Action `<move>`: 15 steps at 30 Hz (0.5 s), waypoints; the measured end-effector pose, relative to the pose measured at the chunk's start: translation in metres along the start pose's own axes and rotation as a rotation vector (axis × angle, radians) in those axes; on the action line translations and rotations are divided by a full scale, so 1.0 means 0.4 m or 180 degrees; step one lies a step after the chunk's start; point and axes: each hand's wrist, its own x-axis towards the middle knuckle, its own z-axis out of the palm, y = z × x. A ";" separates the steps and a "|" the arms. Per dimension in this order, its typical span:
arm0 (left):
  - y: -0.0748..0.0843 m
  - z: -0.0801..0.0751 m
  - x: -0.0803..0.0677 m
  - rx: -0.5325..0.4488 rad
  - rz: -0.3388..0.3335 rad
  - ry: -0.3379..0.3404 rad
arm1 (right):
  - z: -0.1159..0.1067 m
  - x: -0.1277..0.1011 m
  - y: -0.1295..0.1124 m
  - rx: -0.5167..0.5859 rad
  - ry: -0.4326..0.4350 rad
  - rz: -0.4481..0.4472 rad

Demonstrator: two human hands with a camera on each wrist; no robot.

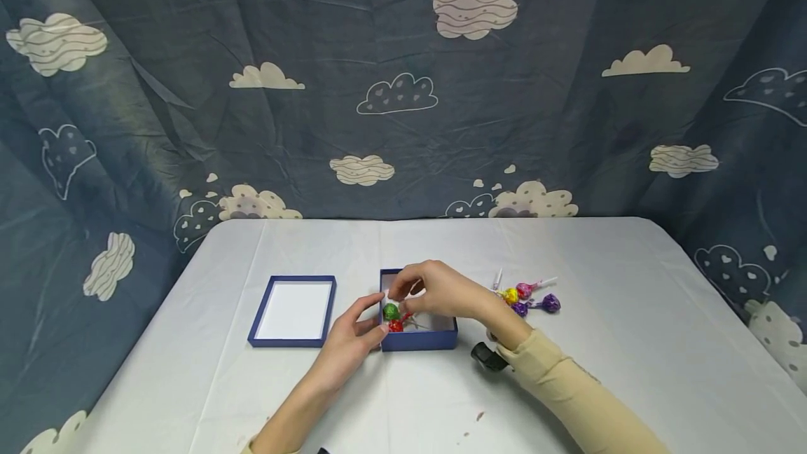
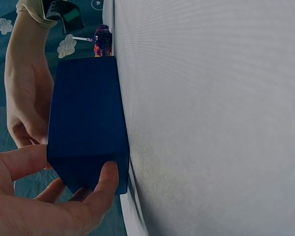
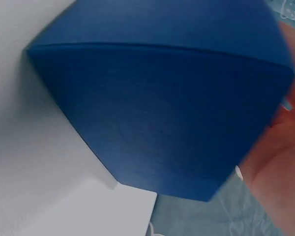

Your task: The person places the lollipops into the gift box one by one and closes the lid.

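A blue box (image 1: 419,340) with a pale inside stands on the white table. My left hand (image 1: 352,336) grips its left end, thumb and fingers against the wall and rim; the left wrist view shows these fingertips on the blue wall (image 2: 88,108). Over the box's left part, my right hand (image 1: 441,289) has curled fingers and appears to pinch a green-wrapped lollipop (image 1: 391,312); the exact contact is partly hidden. A red lollipop (image 1: 396,326) lies inside the box, near the front. In the right wrist view, the box wall (image 3: 162,113) hides the right fingertips.
Left of the box lies a blue-rimmed lid (image 1: 291,310), white inside up. Several lollipops lie to the right, including a pink one (image 1: 525,291), a yellow one (image 1: 511,296) and a purple one (image 1: 550,303). A cloud-patterned curtain (image 1: 403,139) hangs behind the table.
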 end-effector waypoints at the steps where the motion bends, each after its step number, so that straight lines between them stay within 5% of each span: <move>1: 0.001 0.000 0.000 -0.0003 -0.0005 -0.0001 | -0.005 -0.004 -0.004 0.0028 0.0031 -0.0010; 15: 0.006 0.000 0.002 0.0042 -0.0051 0.0012 | -0.071 -0.100 -0.034 0.0107 0.0430 -0.0022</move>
